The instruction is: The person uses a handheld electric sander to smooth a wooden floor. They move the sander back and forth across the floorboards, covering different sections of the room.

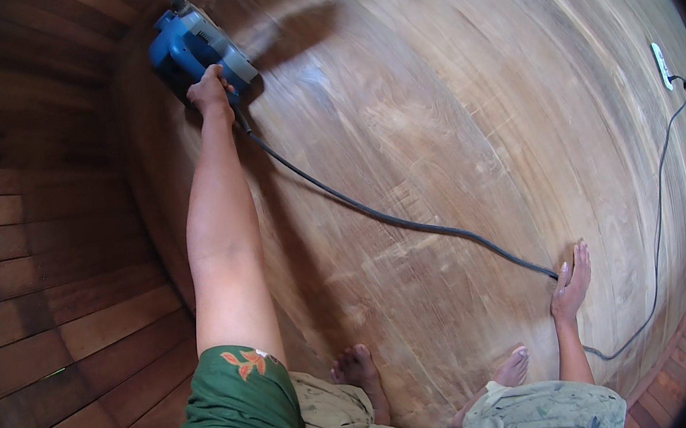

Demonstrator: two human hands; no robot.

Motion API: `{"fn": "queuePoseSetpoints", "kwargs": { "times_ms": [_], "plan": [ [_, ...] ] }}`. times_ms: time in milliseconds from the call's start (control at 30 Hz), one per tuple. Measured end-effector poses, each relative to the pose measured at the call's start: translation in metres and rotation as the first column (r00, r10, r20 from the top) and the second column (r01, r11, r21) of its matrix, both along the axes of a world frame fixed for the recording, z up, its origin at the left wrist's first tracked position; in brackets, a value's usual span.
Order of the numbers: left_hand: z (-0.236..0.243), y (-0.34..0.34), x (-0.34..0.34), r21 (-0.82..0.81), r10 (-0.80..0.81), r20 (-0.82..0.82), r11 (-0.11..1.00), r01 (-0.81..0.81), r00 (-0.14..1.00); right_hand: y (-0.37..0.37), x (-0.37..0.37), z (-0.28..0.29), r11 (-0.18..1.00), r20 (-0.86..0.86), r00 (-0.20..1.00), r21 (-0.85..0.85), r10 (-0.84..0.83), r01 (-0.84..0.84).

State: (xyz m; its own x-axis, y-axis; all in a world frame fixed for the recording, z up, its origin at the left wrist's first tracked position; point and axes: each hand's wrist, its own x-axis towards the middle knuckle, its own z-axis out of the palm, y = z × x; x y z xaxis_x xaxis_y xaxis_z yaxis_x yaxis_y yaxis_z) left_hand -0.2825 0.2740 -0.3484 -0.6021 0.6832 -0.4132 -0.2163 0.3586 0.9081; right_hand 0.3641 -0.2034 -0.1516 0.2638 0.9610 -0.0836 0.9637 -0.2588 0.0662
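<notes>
At the upper left, my left hand grips the handle of a blue and grey power sander, which rests on a broad pale wooden surface with a pinkish attachment at its top edge. A thick dark cord runs from the tool diagonally down to the right. My right hand is beside that cord at the lower right, fingers stretched out and close together, palm over or against the cord; whether it touches it is hard to tell. My bare feet are on the wood below.
Darker reddish plank flooring borders the pale wood on the left and at the lower right. A white power strip with a dark plug is at the right edge, and a thinner cord loops down from there. A dark object at the far right is indistinct.
</notes>
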Motion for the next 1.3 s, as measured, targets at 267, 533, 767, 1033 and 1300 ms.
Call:
{"fn": "queuePoseSetpoints", "kwargs": {
  "times_ms": [267, 533, 767, 1033, 1300],
  "plan": [
    [-0.022, 0.019, -0.022, -0.001, -0.036, 0.034, 0.999, 0.036, 0.999, -0.007, -0.037, 0.029, 0.974, -0.066, 0.987, -0.168, 0.144, -0.153],
    [-0.035, 0.032, -0.036, -0.027, -0.04, 0.036, 0.999, 0.041, 0.999, -0.001, -0.045, 0.039, 0.959, -0.084, 0.996, -0.278, 0.029, -0.051],
    [-0.051, 0.043, -0.05, -0.033, -0.05, 0.055, 0.998, 0.052, 0.997, 0.018, -0.052, 0.062, 0.905, -0.1, 0.994, -0.426, -0.051, 0.003],
    [-0.058, 0.052, -0.061, -0.042, -0.056, 0.052, 0.997, 0.058, 0.997, 0.032, -0.055, 0.074, 0.852, -0.125, 0.988, -0.523, -0.092, 0.014],
    [-0.071, 0.057, -0.067, -0.035, -0.022, 0.039, 0.999, 0.024, 0.999, 0.039, -0.059, 0.082, 0.79, -0.113, 0.981, -0.611, -0.16, 0.058]
  ]
}}
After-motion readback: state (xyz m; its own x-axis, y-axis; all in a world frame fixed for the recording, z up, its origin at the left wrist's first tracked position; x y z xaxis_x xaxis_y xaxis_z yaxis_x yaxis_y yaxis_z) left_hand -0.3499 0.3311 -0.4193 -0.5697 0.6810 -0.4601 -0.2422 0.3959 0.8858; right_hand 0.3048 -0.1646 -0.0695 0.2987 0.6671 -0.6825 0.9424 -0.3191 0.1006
